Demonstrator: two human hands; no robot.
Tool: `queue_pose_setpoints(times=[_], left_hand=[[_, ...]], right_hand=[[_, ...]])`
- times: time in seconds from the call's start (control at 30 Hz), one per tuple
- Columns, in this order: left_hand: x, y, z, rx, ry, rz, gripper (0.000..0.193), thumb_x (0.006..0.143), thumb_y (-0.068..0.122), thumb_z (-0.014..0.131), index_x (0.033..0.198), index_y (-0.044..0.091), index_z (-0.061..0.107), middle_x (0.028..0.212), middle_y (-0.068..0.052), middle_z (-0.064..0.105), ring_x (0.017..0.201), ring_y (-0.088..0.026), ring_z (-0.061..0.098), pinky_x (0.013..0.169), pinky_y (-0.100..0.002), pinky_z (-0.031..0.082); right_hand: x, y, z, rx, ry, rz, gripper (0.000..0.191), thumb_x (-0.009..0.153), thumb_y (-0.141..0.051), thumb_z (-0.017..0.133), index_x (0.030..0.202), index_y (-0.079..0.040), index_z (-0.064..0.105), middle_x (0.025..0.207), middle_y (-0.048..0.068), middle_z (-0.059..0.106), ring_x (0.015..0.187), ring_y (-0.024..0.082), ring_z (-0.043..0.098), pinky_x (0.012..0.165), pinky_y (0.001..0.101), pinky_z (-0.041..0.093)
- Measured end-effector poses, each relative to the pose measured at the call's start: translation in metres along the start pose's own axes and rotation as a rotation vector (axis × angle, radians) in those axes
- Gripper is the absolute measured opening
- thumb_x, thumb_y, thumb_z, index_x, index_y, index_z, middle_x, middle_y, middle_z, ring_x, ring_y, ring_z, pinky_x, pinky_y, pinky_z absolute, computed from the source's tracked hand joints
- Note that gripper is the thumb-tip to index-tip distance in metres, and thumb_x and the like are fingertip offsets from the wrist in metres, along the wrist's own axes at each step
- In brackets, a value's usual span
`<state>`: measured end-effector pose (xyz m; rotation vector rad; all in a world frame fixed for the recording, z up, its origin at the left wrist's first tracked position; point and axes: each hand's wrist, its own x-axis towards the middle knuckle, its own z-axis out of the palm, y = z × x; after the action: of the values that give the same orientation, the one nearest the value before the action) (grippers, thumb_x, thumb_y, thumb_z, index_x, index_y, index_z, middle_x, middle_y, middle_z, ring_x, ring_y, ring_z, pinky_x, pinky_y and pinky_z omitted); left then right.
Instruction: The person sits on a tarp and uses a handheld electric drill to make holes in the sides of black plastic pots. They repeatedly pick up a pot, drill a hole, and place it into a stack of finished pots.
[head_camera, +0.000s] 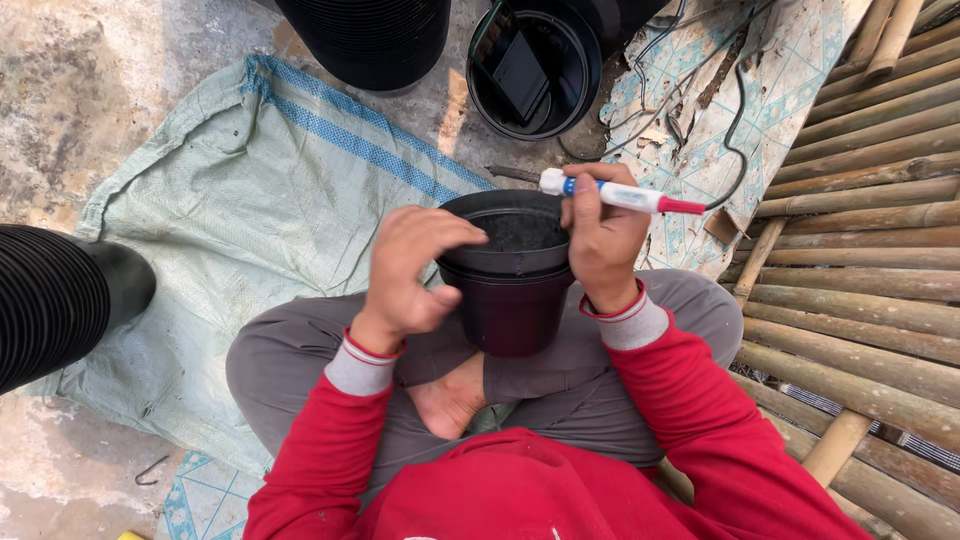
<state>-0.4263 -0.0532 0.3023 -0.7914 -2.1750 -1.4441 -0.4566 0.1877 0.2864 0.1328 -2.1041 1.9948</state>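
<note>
Black plastic pot (510, 290), round, dark inside, held upright over crossed legs in grey trousers (290, 365), bare foot (450, 400) just below its base. Appears to be two pots nested, a second rim showing partway down the wall. Left hand (410, 270) curled over the near-left rim, fingers bent down across the lip, thumb pressed against the outer wall; wrist cocked upward, forearm in red sleeve (320, 450) with grey cuff rising from lower left. Right hand (600, 240) at the right rim, closed around a white marker (620, 195) with blue band and red end, marker lying nearly level, white end pointing left above the pot's far edge, red end jutting right. Cannot tell whether the right hand's lower fingers also touch the pot wall. Right forearm angled in from lower right, elbow out. Beneath the legs, pale green woven sack (250, 190) with blue stripe spread on rough concrete floor (70, 110). Ahead, another black pot (530, 70) lying open toward the camera, a dark flat object inside; beside it a tall ribbed stack of black pots (370, 35). Similar ribbed stack (60, 300) lying at far left. Patterned mat (730, 90) with dark cables (735, 120) across it at upper right. Bamboo slat platform (870, 250) along the right side.
</note>
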Motion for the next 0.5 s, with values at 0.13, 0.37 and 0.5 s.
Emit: queue_pose_setpoints(times=[0.13,0.37,0.5], left_hand=[[-0.010,0.006,0.029,0.096,0.063,-0.108,0.045,0.101,0.044,0.057,0.077,0.007,0.059,0.072,-0.010,0.057,0.066,-0.031,0.056,0.065,-0.041,0.041],[-0.036,-0.025,0.047,0.213,0.189,-0.333,0.041,0.100,0.018,0.066,0.066,0.005,0.048,0.060,-0.013,0.046,0.055,-0.034,0.048,0.056,-0.044,0.036],[-0.039,-0.044,0.049,0.302,0.217,-0.534,0.041,0.104,0.022,0.064,0.067,0.005,0.054,0.059,-0.014,0.052,0.050,-0.034,0.051,0.051,-0.046,0.035]], right_hand=[[-0.007,0.000,0.009,-0.049,-0.057,0.009,0.010,0.112,-0.005,0.056,0.114,0.003,0.062,0.080,0.003,0.060,0.067,0.007,0.054,0.061,0.0221,0.042],[-0.003,-0.015,-0.005,-0.068,-0.120,-0.132,0.010,0.110,-0.005,0.057,0.115,0.004,0.061,0.092,0.009,0.069,0.078,0.010,0.065,0.070,0.0235,0.052],[-0.010,-0.025,-0.015,-0.173,-0.098,-0.109,0.010,0.107,-0.007,0.061,0.106,0.003,0.065,0.077,0.005,0.065,0.066,0.009,0.061,0.060,0.0239,0.047]])
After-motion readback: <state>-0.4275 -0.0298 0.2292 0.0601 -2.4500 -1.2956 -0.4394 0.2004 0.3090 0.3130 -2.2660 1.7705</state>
